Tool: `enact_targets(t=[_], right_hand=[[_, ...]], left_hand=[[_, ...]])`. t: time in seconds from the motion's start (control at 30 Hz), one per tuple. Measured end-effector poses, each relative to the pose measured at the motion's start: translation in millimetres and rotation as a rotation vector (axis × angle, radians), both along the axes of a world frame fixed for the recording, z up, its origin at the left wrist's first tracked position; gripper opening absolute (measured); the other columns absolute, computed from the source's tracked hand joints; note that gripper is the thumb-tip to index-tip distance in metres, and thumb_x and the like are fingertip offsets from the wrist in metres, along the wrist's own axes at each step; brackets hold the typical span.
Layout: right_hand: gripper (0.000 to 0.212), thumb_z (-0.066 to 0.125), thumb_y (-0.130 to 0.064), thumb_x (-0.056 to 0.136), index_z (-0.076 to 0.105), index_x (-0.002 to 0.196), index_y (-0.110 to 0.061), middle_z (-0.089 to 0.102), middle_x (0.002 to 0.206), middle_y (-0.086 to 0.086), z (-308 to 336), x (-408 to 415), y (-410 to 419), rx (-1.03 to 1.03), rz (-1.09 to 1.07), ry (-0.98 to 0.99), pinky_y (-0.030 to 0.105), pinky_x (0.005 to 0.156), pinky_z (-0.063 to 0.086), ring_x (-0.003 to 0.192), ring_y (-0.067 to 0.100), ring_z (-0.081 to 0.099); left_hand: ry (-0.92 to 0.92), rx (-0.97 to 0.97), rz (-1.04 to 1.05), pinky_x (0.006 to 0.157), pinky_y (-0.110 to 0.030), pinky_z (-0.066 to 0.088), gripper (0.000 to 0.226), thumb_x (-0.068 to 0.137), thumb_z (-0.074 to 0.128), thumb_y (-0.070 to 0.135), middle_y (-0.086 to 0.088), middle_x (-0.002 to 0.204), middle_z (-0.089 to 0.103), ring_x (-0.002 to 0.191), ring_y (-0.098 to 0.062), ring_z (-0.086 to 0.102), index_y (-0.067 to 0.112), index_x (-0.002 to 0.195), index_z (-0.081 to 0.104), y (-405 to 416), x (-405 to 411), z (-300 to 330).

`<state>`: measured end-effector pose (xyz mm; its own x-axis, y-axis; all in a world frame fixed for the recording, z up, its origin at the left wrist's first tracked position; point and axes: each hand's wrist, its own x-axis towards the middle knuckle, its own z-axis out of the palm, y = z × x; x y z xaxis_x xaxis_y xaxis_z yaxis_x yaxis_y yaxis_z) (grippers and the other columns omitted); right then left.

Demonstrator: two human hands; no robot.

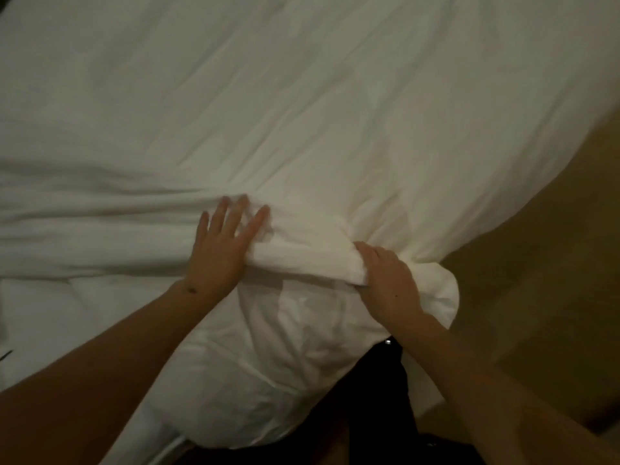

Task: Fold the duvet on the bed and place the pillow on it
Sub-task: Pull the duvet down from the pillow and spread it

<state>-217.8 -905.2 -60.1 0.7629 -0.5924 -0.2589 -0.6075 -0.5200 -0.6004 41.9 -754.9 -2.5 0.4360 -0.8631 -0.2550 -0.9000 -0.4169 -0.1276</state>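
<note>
Nearest you, your right hand (385, 283) at about four o'clock curls its fingers round a bunched ridge of the white duvet (302, 129), while your left hand (223, 245) presses flat and straight-fingered just beside it at seven o'clock. That bunch is small, so it could slip out when you lift. Toward twelve o'clock the duvet lies spread and may drag unevenly; no pillow is in view.

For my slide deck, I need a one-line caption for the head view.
Left hand presses flat on the white duvet while right hand grips a bunched fold.
</note>
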Motion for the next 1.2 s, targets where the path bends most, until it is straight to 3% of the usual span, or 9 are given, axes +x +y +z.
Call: enact_targets(t=[0.07, 0.13, 0.27, 0.47, 0.6, 0.73, 0.87, 1.03, 1.2], right_hand=[[0.045, 0.054, -0.025, 0.081, 0.062, 0.121, -0.007, 0.068, 0.099, 0.016, -2, -4, -5, 0.014, -0.004, -0.093, 0.044, 0.075, 0.054, 0.086, 0.038, 0.065], [0.035, 0.053, -0.017, 0.087, 0.065, 0.117, -0.004, 0.069, 0.099, 0.018, 5, -6, -9, 0.075, -0.009, -0.062, 0.043, 0.077, 0.053, 0.088, 0.039, 0.066], [0.039, 0.056, -0.02, 0.093, 0.055, 0.132, -0.014, 0.069, 0.102, 0.014, 24, -7, -11, 0.231, 0.055, 0.081, 0.035, 0.077, 0.049, 0.09, 0.033, 0.065], [0.036, 0.059, -0.034, 0.095, 0.059, 0.127, -0.019, 0.071, 0.099, 0.01, 62, -41, -18, 0.379, -0.095, 0.099, 0.036, 0.076, 0.05, 0.091, 0.032, 0.065], [0.029, 0.063, -0.036, 0.092, 0.063, 0.118, -0.024, 0.07, 0.091, -0.001, 62, -99, -36, 0.481, -0.26, 0.171, 0.037, 0.077, 0.053, 0.088, 0.023, 0.066], [0.025, 0.055, -0.025, 0.096, 0.059, 0.121, -0.023, 0.067, 0.106, 0.001, 37, -120, -54, 0.404, -0.356, 0.175, 0.033, 0.08, 0.048, 0.097, 0.022, 0.062], [0.044, 0.049, -0.017, 0.095, 0.045, 0.139, -0.018, 0.051, 0.138, 0.005, 21, -110, -67, 0.212, -0.403, 0.191, 0.043, 0.102, 0.042, 0.126, 0.029, 0.045], [0.059, 0.054, -0.02, 0.096, 0.031, 0.15, -0.021, 0.03, 0.155, 0.004, 41, -76, -38, 0.3, -0.343, 0.043, 0.028, 0.114, 0.019, 0.141, 0.024, 0.027], [0.063, 0.055, -0.021, 0.095, 0.028, 0.152, -0.024, 0.027, 0.158, 0.003, 65, -30, 1, 0.391, -0.154, -0.039, 0.019, 0.111, 0.016, 0.143, 0.02, 0.027]], left_hand=[[0.043, -0.056, 0.023, 0.113, -0.064, 0.023, 0.072, 0.084, 0.059, 0.002, -0.015, 0.158, 0.033, 0.147, -0.042, 0.025, 0.026, 0.149, 0.042, -9, 9, 3], [0.168, -0.076, 0.074, 0.113, -0.061, 0.025, 0.056, 0.083, 0.049, 0.007, -0.016, 0.142, 0.055, 0.136, -0.041, 0.045, 0.021, 0.136, 0.059, -17, 16, 6], [0.302, -0.17, 0.171, 0.091, -0.045, 0.053, 0.055, 0.074, 0.039, 0.027, -0.016, 0.106, 0.074, 0.097, -0.036, 0.07, 0.016, 0.115, 0.074, -46, 22, 38], [0.246, -0.096, -0.083, 0.069, -0.043, 0.055, 0.048, 0.069, 0.047, 0.016, -0.014, 0.089, 0.075, 0.079, -0.037, 0.07, 0.018, 0.108, 0.076, -113, -4, 90], [0.32, 0.116, -0.19, 0.071, -0.036, 0.046, 0.044, 0.079, 0.05, 0.01, -0.006, 0.1, 0.071, 0.093, -0.031, 0.064, 0.028, 0.113, 0.071, -170, -51, 81], [0.308, 0.295, -0.094, 0.079, -0.037, 0.044, 0.034, 0.089, 0.052, 0.009, -0.01, 0.109, 0.065, 0.101, -0.032, 0.061, 0.025, 0.115, 0.066, -210, -71, 39], [0.197, 0.091, -0.08, 0.105, -0.051, 0.039, 0.056, 0.085, 0.063, 0.013, -0.012, 0.134, 0.057, 0.123, -0.036, 0.05, 0.023, 0.139, 0.05, -190, -95, 18], [0.301, -0.316, 0.163, 0.113, -0.054, 0.032, 0.063, 0.083, 0.063, 0.015, -0.019, 0.152, 0.038, 0.139, -0.04, 0.035, 0.017, 0.144, 0.046, -91, -157, 37], [0.512, -0.266, 0.634, 0.115, -0.047, 0.034, 0.059, 0.086, 0.048, 0.032, -0.009, 0.158, 0.031, 0.141, -0.031, 0.034, 0.032, 0.146, 0.043, 24, -191, 47]])
